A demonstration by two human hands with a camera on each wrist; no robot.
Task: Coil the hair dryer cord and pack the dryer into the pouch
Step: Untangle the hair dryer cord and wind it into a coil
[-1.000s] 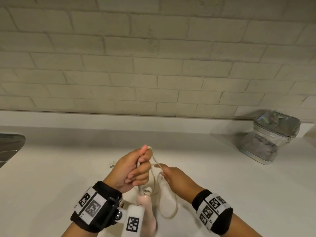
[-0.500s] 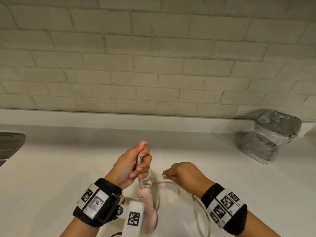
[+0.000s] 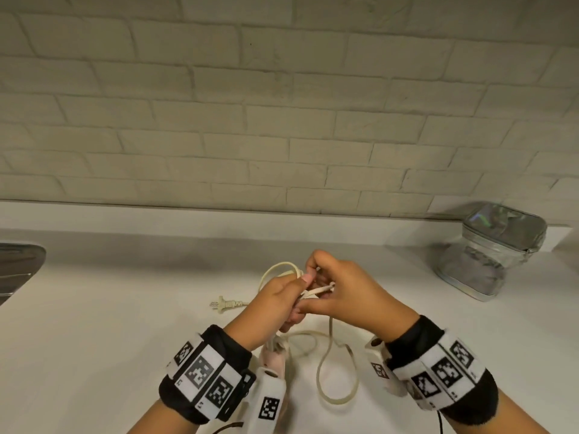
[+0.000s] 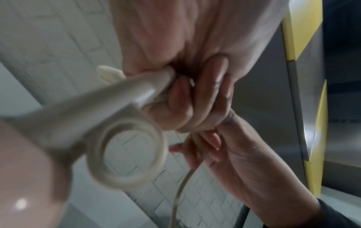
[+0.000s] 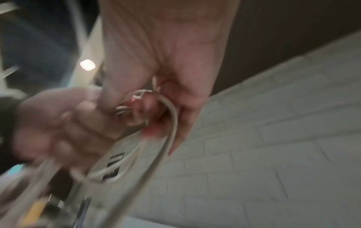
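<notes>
My left hand (image 3: 283,297) grips a bundle of cream cord (image 3: 332,371) loops above the counter. The pink hair dryer (image 3: 274,358) hangs just below that hand, partly hidden by my wrist camera; its hang ring (image 4: 126,154) fills the left wrist view. My right hand (image 3: 332,292) meets the left and pinches a cord strand (image 5: 171,120) against the bundle. One loose loop lies on the counter between my wrists. The plug (image 3: 224,304) lies on the counter left of my hands. The silver, clear-sided pouch (image 3: 492,249) stands at the far right by the wall.
The white counter (image 3: 109,324) runs back to a pale brick wall (image 3: 282,120). A metal sink edge (image 3: 18,270) shows at the far left.
My right hand has moved up and left from the counter to join the left hand, bringing a cord strand to the bundle. The plug now shows to the left.
</notes>
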